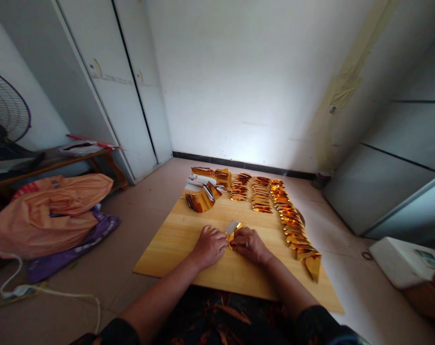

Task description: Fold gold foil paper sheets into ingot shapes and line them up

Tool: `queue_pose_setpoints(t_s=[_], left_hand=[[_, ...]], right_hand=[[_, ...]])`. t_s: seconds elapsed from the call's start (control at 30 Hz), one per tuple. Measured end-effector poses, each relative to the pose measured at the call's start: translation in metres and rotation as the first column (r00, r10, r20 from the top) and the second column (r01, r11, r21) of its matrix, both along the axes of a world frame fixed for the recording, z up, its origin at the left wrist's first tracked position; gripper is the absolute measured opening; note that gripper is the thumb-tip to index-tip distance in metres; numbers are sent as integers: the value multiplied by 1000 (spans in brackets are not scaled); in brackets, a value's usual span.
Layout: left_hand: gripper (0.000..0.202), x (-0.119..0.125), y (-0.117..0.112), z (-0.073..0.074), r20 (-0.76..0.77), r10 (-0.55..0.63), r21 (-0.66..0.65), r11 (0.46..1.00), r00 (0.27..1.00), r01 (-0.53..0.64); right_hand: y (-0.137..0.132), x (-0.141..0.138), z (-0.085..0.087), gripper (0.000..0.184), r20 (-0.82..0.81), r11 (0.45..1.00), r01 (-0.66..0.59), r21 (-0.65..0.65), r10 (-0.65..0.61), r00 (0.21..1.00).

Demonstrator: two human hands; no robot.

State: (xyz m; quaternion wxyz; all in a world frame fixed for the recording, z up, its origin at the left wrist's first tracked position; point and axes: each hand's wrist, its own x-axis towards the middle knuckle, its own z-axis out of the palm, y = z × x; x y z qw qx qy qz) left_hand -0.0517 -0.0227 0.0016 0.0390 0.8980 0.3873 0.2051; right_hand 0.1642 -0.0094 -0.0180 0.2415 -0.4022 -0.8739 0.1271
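Between my hands, near the middle of the wooden board [181, 244], lies a small sheet of gold foil paper [233, 227] with a greyish patch on its face. My left hand [210, 247] closes its fingers on the sheet's left side. On the right side, my right hand [251, 243] pinches the same sheet with bent fingers; its fingertips are partly hidden. Beyond my left hand sits a curved stack of gold foil sheets [201, 201]. Folded gold foil pieces [262, 194] stand in rows at the back, and a long row of them [292, 223] runs down the right side.
A white bundle [205, 180] lies at the board's back left beside more gold sheets [222, 177]. On the floor to the left are an orange bag [48, 211], a purple bag [76, 244] and a cable [66, 293]. A white box [404, 263] stands at the right.
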Motion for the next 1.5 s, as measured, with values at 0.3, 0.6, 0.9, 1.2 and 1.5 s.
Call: queue_pose_setpoints(t_s=[0.3,0.6,0.9,1.2,1.5], left_hand=[[7,3,4,-2,63,57,-82,995,996,-51],[13,10,0,-3,69,116,-6,993,991,-115],[16,11,-2,-4,77,124,0,992,989,-125],[25,-3,-5,-6,69,75,-61,996,995,-71],[30,-7,-5,-6,30,28,-45,999,999,-27]], right_hand=[[9,-3,-2,12,-62,997,-69,25,71,996],[4,-9,12,15,-170,993,-79,-83,64,983],[-1,-8,7,9,-101,999,16,47,-11,995],[-3,-21,-1,20,-54,974,223,43,-221,974],[-1,-29,5,18,70,945,326,10,-326,943]])
